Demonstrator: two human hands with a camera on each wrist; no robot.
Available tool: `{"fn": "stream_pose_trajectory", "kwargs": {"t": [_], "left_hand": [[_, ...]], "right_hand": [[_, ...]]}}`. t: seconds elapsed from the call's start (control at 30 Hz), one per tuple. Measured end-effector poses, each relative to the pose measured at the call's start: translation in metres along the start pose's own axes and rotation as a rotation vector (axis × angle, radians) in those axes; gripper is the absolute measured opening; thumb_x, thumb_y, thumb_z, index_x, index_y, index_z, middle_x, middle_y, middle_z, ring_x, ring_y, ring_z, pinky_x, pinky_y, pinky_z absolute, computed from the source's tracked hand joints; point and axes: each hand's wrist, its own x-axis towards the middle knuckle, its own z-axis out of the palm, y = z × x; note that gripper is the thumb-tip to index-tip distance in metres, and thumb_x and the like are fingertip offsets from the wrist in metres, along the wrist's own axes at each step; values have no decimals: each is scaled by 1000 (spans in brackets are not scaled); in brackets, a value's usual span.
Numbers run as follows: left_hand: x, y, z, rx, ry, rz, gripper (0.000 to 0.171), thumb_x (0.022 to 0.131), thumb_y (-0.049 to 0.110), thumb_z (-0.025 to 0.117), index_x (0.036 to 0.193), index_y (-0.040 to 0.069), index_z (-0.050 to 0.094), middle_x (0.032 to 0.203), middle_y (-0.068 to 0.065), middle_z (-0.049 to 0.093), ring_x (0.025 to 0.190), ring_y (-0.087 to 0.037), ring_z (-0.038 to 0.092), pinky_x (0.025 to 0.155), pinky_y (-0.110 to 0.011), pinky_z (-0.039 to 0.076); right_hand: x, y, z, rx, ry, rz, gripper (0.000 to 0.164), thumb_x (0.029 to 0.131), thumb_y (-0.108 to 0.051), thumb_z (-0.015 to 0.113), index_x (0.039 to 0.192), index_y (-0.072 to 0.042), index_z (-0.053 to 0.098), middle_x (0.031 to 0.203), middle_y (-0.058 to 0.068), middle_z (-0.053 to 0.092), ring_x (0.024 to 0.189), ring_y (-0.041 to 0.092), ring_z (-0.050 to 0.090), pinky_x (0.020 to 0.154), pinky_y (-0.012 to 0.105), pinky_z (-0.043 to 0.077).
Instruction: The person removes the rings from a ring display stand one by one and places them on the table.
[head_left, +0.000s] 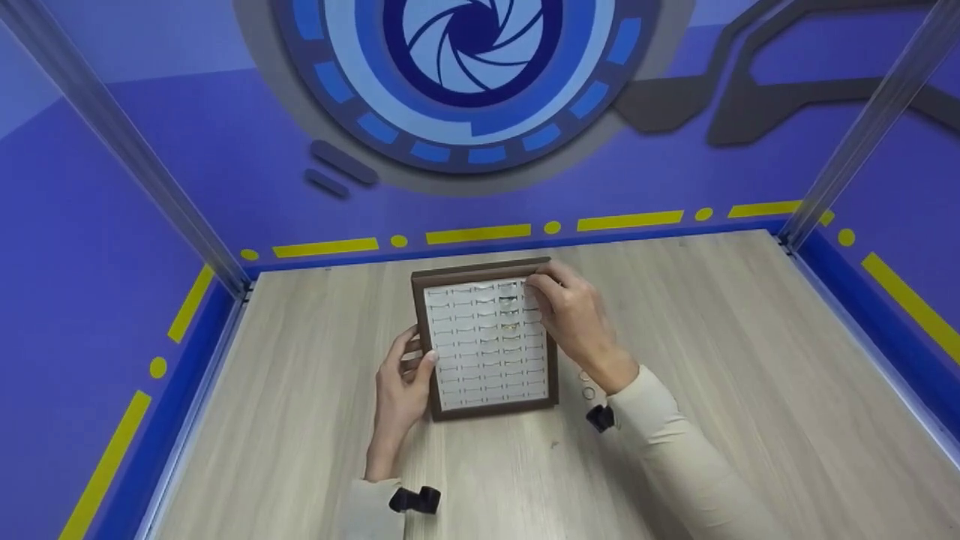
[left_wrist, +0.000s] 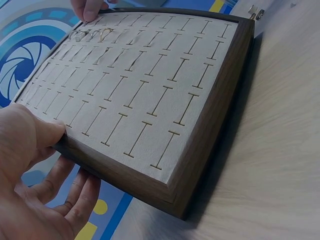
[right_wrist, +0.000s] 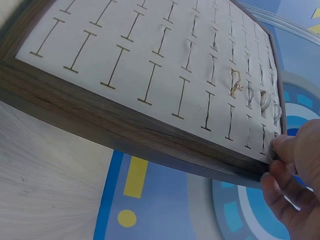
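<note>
A ring display tray with a brown wood-look frame (head_left: 495, 410) and a white slotted pad (head_left: 491, 367) stands tilted above the table. My left hand (head_left: 403, 386) grips its left side, thumb on the front edge and fingers behind, as the left wrist view also shows. Up at the top right corner, my right hand (head_left: 574, 311) pinches a small ring at the end slot; the fingertips (right_wrist: 286, 149) mostly hide it. One column over, a gold ring (right_wrist: 235, 84) and several silver rings (right_wrist: 265, 101) sit in slots.
A couple of loose rings (head_left: 589, 392) lie on the wooden table (head_left: 720, 360) to the right of the tray, near my right wrist. Blue printed walls (head_left: 187, 150) with metal corner posts (head_left: 862, 120) enclose the back and sides.
</note>
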Motion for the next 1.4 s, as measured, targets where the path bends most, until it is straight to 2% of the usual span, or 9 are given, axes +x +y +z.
{"fn": "stream_pose_trajectory", "kwargs": {"t": [0.27, 0.57, 0.8, 1.17, 1.4], "left_hand": [[1, 0, 1, 2, 0, -2, 53, 105, 12, 68, 155, 11, 53, 130, -17, 68, 109, -31, 72, 96, -49, 61], [1, -3, 1, -5, 7, 2, 52, 105, 12, 68, 155, 10, 53, 130, -16, 69, 109, -30, 72, 95, -48, 61], [0, -2, 1, -10, 12, 3, 51, 105, 13, 69, 154, 11, 55, 129, -16, 69, 109, -30, 73, 94, -48, 61], [0, -1, 2, 5, 2, -4, 51, 105, 12, 67, 155, 10, 54, 129, -16, 69, 109, -30, 73, 95, -46, 61], [0, 0, 2, 18, 8, 11, 51, 105, 10, 67, 154, 9, 54, 127, -17, 70, 109, -30, 73, 93, -43, 62]], "right_hand": [[-1, -2, -4, 24, 6, -9, 10, 94, 9, 75, 98, -1, 75, 97, 9, 68, 80, 22, 67, 70, 33, 60], [-2, -3, -8, 41, 9, -10, 9, 96, 7, 73, 100, -1, 75, 98, 8, 68, 80, 21, 67, 71, 32, 60], [-9, -3, -14, 63, 37, -24, 10, 93, 6, 77, 99, -2, 76, 95, 8, 68, 78, 21, 69, 70, 31, 61], [-33, 0, -28, 112, -27, -47, 14, 88, 11, 81, 95, 0, 76, 93, 6, 67, 80, 17, 71, 72, 23, 61], [-55, 8, -38, 101, -90, -30, 17, 86, 13, 81, 94, -1, 78, 92, 4, 69, 78, 14, 70, 70, 23, 60]]}}
